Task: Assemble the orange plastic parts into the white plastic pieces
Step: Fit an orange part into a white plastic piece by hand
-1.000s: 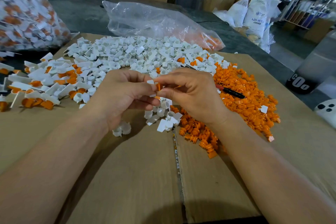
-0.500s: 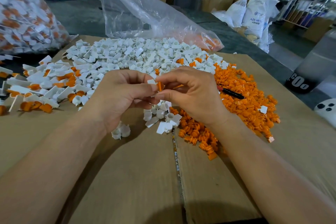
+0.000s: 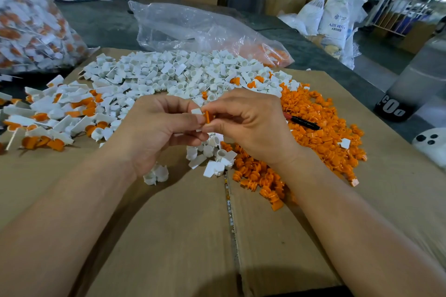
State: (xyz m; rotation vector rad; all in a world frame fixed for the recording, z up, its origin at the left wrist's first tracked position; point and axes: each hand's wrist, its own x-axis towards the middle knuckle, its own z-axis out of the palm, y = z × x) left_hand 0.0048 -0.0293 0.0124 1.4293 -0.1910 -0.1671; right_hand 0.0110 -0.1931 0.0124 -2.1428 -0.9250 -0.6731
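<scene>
While left hand (image 3: pixel 159 128) pinches white piece (image 3: pixel 197 112), right hand (image 3: pixel 251 123) pinches orange part (image 3: pixel 208 117) against it. Both held above cardboard (image 3: pixel 183 236).

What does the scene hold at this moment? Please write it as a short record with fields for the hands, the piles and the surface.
left hand: pinches a white piece
right hand: pinches an orange part, touching the white piece
white pile: loose, beyond the hands
orange pile: right of the hands
assembled pieces: spread at the left
pen: lies on the orange pile
surface: cardboard
</scene>
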